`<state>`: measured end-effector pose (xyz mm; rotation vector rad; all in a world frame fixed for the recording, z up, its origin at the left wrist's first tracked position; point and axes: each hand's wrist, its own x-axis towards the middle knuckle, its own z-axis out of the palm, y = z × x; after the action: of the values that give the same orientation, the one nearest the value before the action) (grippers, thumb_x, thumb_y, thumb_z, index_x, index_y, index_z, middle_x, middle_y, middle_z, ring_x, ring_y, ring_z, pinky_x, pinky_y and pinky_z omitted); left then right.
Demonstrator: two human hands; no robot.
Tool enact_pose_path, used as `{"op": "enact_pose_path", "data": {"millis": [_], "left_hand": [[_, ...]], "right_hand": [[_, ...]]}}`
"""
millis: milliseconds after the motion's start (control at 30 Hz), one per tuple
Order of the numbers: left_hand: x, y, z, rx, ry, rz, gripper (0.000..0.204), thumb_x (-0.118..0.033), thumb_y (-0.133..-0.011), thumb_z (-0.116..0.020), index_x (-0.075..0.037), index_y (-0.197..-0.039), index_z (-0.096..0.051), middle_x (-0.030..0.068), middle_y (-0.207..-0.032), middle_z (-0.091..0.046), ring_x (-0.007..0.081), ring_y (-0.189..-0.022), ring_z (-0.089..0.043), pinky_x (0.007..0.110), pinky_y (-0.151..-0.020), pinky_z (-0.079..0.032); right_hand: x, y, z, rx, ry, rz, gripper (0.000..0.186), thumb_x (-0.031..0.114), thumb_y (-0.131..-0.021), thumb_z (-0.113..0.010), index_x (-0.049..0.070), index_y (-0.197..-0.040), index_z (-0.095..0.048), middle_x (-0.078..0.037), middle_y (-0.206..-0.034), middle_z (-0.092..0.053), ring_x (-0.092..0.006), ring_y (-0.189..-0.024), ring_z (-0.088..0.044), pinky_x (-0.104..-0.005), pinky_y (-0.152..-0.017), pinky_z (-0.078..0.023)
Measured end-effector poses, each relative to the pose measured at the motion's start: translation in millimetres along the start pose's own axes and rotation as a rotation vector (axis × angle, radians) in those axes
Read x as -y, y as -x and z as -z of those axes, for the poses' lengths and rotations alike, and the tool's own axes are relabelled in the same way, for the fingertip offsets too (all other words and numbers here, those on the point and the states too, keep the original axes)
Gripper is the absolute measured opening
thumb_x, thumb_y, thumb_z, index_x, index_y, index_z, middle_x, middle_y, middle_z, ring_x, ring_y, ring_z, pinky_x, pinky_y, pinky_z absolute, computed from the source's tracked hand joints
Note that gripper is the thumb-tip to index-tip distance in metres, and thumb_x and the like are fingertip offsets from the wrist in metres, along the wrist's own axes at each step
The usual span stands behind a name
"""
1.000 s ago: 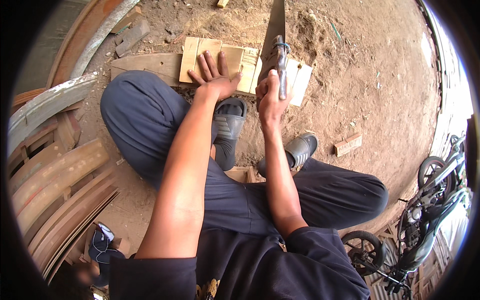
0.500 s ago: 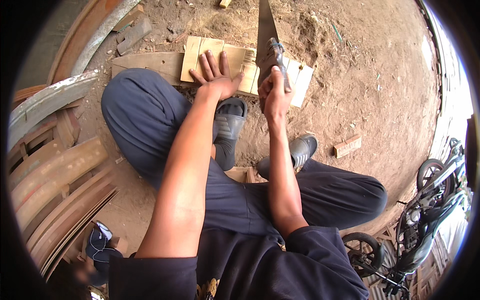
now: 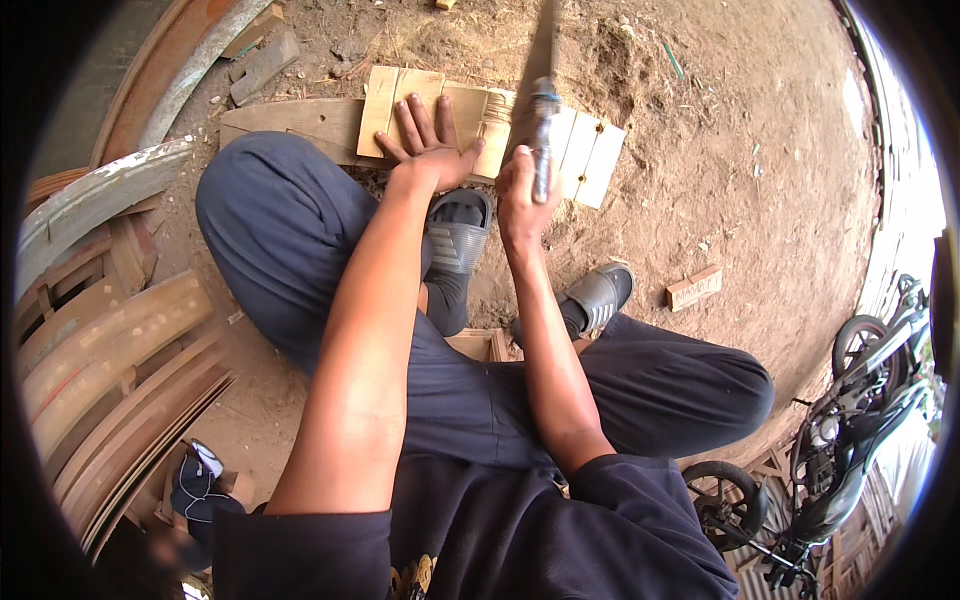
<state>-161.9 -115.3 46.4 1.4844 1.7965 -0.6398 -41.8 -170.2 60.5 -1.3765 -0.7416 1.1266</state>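
Note:
A pale wooden board [image 3: 582, 150], marked with several cross lines, lies on a longer, browner plank [image 3: 290, 127] on the ground. My left hand [image 3: 432, 158] presses flat on the board's left part, fingers spread. Closed round a handsaw's grip, my right hand [image 3: 527, 208] is at the board's near edge. The handsaw [image 3: 543, 100] points away from me across the board's middle, its blade slightly blurred. A rough, notched band [image 3: 497, 120] shows on the board just left of the blade. Where the teeth meet the wood I cannot make out.
My sandalled feet [image 3: 460, 245] are close below the board. A small wood block [image 3: 694, 289] lies on the dirt at right. Curved wooden pieces [image 3: 120, 350] are stacked at left, and a motorcycle [image 3: 830, 450] stands at lower right. Wood offcuts [image 3: 265, 70] lie at upper left.
My right hand has shifted left and a little toward me, turning the saw so its handle now shows more edge-on. My left hand stays spread on the board.

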Motion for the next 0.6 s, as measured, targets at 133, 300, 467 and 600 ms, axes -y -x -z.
{"op": "enact_pose_path", "data": {"millis": [133, 300, 467, 600], "left_hand": [[1.6, -1.5, -1.9, -0.004, 0.000, 0.017, 0.090, -0.067, -0.092, -0.024, -0.015, -0.150, 0.021, 0.0219, -0.151, 0.033, 0.0391, -0.137, 0.036, 0.071, -0.103, 0.015], [0.6, -3.9, -3.3, -0.017, -0.002, 0.007, 0.090, -0.068, -0.092, -0.024, -0.015, -0.150, 0.021, 0.0216, -0.151, 0.033, 0.0386, -0.137, 0.036, 0.071, -0.103, 0.015], [1.3, -2.0, -3.4, -0.009, -0.003, 0.010, 0.090, -0.068, -0.092, -0.024, -0.015, -0.150, 0.020, 0.0215, -0.151, 0.033, 0.0383, -0.137, 0.036, 0.071, -0.103, 0.015], [-1.1, -1.1, 1.9, 0.001, 0.009, 0.005, 0.090, -0.067, -0.092, -0.024, -0.015, -0.150, 0.020, 0.0220, -0.151, 0.033, 0.0388, -0.137, 0.035, 0.071, -0.104, 0.015]], "right_hand": [[5.2, -8.0, 10.0, 0.016, -0.216, -0.134, 0.019, 0.015, -0.094, -0.056, 0.004, -0.078, -0.054, 0.002, -0.060, -0.049, -0.0051, -0.049, -0.044, -0.0236, -0.043, -0.034], [-4.3, -8.1, 4.3, 0.006, -0.121, -0.087, 0.021, 0.015, -0.094, -0.055, 0.006, -0.075, -0.051, 0.002, -0.060, -0.049, -0.0061, -0.048, -0.043, -0.0238, -0.042, -0.034], [-0.9, -6.0, 2.9, -0.005, -0.215, -0.018, 0.022, 0.014, -0.094, -0.055, 0.007, -0.074, -0.050, 0.003, -0.059, -0.048, -0.0053, -0.047, -0.042, -0.0230, -0.041, -0.032], [-1.8, -11.1, 0.8, 0.020, -0.196, -0.124, 0.021, 0.014, -0.094, -0.054, 0.008, -0.074, -0.048, 0.004, -0.057, -0.045, -0.0047, -0.044, -0.038, -0.0220, -0.038, -0.030]]}}
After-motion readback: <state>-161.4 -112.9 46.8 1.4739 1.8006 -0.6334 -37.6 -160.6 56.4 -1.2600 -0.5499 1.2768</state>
